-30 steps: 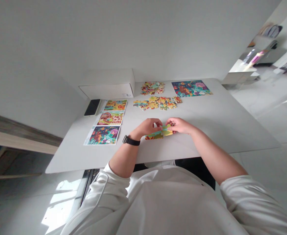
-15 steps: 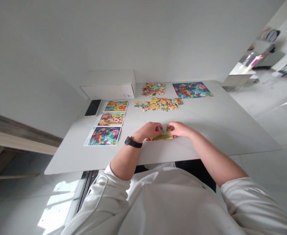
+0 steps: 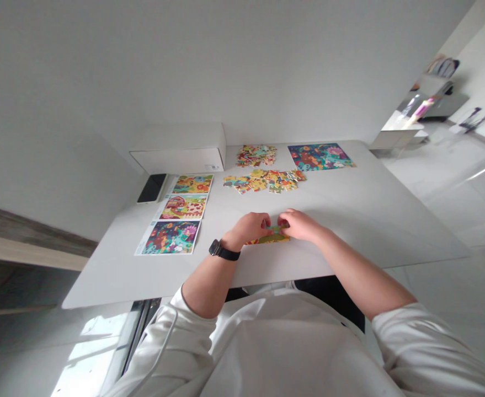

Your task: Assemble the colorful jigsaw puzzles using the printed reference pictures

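Note:
Both my hands rest on a small joined patch of colourful puzzle pieces [image 3: 272, 237] near the front of the white table [image 3: 350, 220]. My left hand [image 3: 248, 227], with a black watch at the wrist, has its fingers curled down on the patch's left part. On the right part, my right hand [image 3: 300, 225] presses with bent fingers. The hands nearly touch above the pieces, hiding most of the patch.
Loose puzzle pieces [image 3: 265, 181] lie spread behind my hands, with a second pile [image 3: 255, 155] farther back. A finished puzzle [image 3: 319, 156] sits at the back right. Three picture cards [image 3: 181, 212], a dark phone [image 3: 152, 188] and a white box [image 3: 182, 149] lie at the left.
The patch of pieces has been lowered flat onto the table and my hands have closed in over it. The camera view shifted slightly.

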